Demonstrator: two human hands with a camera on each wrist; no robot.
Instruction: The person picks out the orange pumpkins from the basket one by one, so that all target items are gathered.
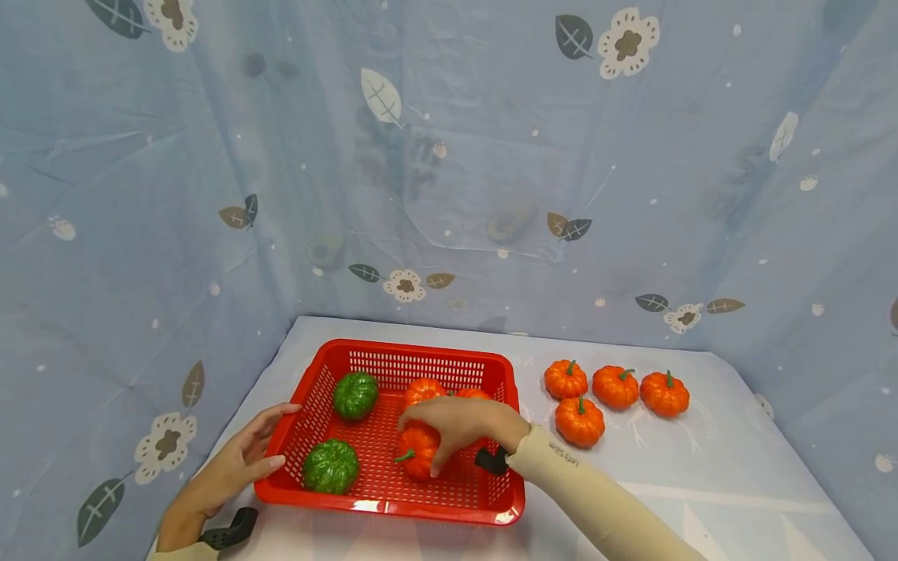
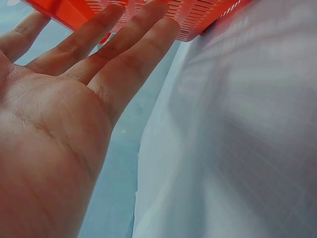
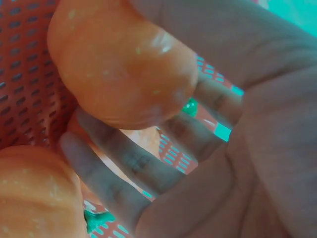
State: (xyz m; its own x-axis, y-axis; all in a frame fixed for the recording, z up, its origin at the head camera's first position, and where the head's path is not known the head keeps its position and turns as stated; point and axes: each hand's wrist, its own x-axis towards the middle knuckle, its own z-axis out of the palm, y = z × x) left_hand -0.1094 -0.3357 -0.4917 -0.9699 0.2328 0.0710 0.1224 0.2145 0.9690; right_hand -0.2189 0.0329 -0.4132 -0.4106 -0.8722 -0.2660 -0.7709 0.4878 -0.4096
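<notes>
My right hand (image 1: 456, 425) is inside a red plastic basket (image 1: 384, 506), its fingers and thumb round a small orange pumpkin (image 1: 419, 452) with a green stem. In the right wrist view that pumpkin (image 3: 124, 64) sits between thumb and fingers, a second orange pumpkin (image 3: 39, 193) close by. Two more orange pumpkins (image 1: 424, 389) lie behind the hand, one partly covered by it. Green pumpkins (image 1: 355, 395) occupy the basket's left side, one at the back and one in front. My left hand (image 1: 235, 460) touches the basket's left rim, fingers extended, as the left wrist view also shows.
To the right of the basket, several orange pumpkins (image 1: 580, 421) stand on the white-covered table (image 1: 666, 467). A blue patterned cloth (image 1: 463, 187) hangs behind the table and along both sides.
</notes>
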